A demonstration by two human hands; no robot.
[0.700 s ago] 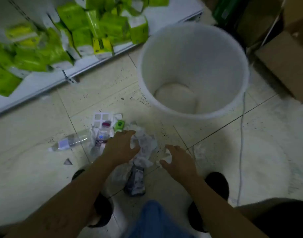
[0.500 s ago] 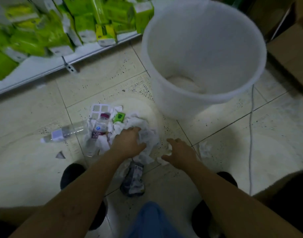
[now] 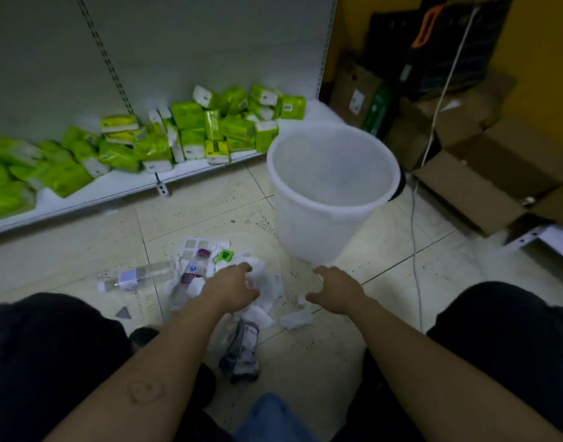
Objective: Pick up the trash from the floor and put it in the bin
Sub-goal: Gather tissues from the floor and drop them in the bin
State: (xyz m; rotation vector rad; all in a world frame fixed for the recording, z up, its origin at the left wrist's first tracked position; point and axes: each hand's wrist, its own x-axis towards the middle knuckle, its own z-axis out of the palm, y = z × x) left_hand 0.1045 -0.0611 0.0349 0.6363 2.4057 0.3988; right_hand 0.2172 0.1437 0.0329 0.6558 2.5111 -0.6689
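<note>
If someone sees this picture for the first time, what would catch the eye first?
The big white bin stands on the floor in the middle. Bright green packs crowd the low shelf behind it. In front of the bin, the left hand grips crumpled paper among the trash.
</note>
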